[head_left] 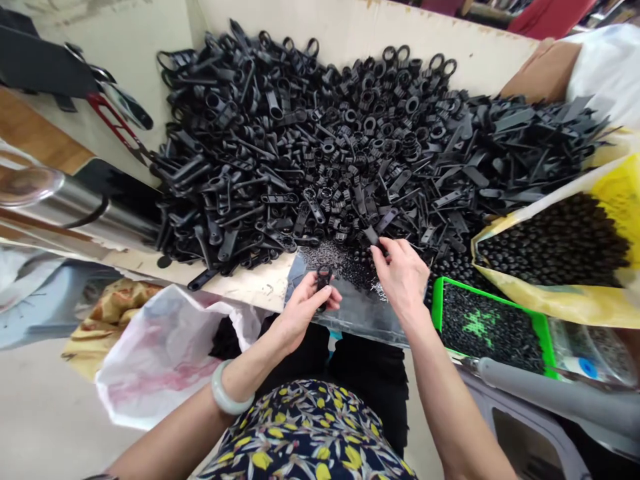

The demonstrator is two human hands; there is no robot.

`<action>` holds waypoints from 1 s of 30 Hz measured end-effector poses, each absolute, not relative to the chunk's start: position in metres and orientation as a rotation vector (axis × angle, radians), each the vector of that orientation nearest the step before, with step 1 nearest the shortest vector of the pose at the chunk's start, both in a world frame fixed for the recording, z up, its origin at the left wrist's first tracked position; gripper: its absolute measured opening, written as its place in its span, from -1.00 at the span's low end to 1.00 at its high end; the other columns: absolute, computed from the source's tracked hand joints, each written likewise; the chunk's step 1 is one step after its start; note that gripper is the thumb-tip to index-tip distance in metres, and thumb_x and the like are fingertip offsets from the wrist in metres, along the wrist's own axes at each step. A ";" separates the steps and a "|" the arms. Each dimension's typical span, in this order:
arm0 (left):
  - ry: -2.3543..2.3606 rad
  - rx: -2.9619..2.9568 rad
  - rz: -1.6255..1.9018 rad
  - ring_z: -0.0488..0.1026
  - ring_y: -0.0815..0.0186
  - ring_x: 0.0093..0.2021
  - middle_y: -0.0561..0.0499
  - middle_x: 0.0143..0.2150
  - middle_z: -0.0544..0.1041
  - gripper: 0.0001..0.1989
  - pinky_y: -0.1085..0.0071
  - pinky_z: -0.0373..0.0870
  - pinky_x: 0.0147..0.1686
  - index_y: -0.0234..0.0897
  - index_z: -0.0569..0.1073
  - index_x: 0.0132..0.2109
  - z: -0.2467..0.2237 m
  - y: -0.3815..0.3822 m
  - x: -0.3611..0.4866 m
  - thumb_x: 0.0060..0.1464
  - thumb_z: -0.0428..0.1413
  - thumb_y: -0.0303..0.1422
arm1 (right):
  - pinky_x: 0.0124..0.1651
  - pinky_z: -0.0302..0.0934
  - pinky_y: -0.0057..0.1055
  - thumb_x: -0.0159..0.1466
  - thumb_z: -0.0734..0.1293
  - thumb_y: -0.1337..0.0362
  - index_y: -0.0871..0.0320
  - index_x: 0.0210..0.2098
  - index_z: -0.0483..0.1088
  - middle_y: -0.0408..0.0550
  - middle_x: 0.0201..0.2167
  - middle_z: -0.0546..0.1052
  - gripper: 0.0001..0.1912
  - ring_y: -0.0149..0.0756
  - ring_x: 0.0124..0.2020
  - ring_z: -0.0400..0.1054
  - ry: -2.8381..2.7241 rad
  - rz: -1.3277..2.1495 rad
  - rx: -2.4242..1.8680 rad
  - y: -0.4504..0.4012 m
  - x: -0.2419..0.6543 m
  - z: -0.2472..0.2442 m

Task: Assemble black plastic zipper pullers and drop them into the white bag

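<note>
My left hand (307,300) is closed around a small black plastic part (324,277) with a ring-like top, held upright over the front edge of the work surface. To its right, my right hand (400,270) pinches a flat black plastic piece (371,235) between thumb and fingers, at the near edge of the heap. Behind both hands rises a big pile: long slotted black parts (230,193) at left, black rings (370,127) in the middle, flat black strips (515,120) at right. Tiny black pieces (330,257) lie scattered between the hands and the pile.
A green tray (437,303) of small black bits stands at right, below a yellow-white bag (530,303) of black pieces. At left are a steel flask (85,207), red-handled pliers (115,127) and a hanging white bag (150,360). A grey bar (540,390) crosses the lower right.
</note>
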State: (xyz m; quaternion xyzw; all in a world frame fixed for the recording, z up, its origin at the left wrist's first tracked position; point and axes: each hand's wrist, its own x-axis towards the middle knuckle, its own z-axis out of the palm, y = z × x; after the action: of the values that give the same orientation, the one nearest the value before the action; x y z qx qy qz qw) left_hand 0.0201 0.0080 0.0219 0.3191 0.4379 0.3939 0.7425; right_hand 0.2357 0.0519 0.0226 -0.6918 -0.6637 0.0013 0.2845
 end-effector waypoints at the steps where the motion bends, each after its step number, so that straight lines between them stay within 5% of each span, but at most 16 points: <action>1: 0.948 0.677 0.875 0.53 0.30 -0.21 -0.01 -0.19 0.63 -0.63 0.32 0.39 -0.04 -0.25 0.40 0.07 0.022 0.008 0.021 0.19 0.26 -0.24 | -0.10 0.31 -0.30 0.49 0.29 0.13 0.15 0.03 0.57 0.02 -0.16 0.61 -0.70 -0.25 -0.29 0.47 -1.756 0.045 -1.813 0.040 0.233 0.027; 7: 0.858 0.522 0.932 0.52 0.21 0.08 -0.06 0.02 0.62 -0.71 0.29 0.33 0.17 -0.24 0.47 0.03 0.027 0.001 0.029 0.15 0.19 -0.38 | -0.25 0.34 -0.41 0.43 0.37 0.19 0.10 -0.04 0.55 -0.12 -0.31 0.55 -0.82 -0.38 -0.40 0.45 -1.753 0.497 -1.610 -0.041 0.195 0.036; 11: 0.831 0.503 0.923 0.48 0.20 0.17 -0.06 0.09 0.59 -0.73 0.30 0.34 0.20 -0.20 0.45 0.04 0.031 -0.010 0.036 0.20 0.19 -0.32 | -0.23 0.36 -0.39 0.46 0.34 0.22 0.11 -0.02 0.54 -0.08 -0.27 0.56 -0.82 -0.38 -0.39 0.46 -1.740 0.480 -1.632 -0.057 0.177 0.024; 30: 0.902 0.557 1.030 0.49 0.27 0.09 -0.02 0.08 0.53 -0.71 0.35 0.46 0.12 -0.14 0.36 0.06 0.016 -0.034 0.053 0.32 0.19 -0.15 | -0.32 0.32 -0.39 0.48 0.32 0.20 0.14 0.00 0.58 -0.08 -0.35 0.58 -0.76 -0.38 -0.46 0.43 -1.751 0.339 -1.659 -0.061 0.167 0.030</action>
State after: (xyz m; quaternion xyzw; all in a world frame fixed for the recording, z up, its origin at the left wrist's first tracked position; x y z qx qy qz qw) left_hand 0.0532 -0.0345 0.0161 0.2540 0.4110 0.4694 0.7391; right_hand 0.1673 -0.0607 0.0295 -0.6392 -0.6745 0.1306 0.3455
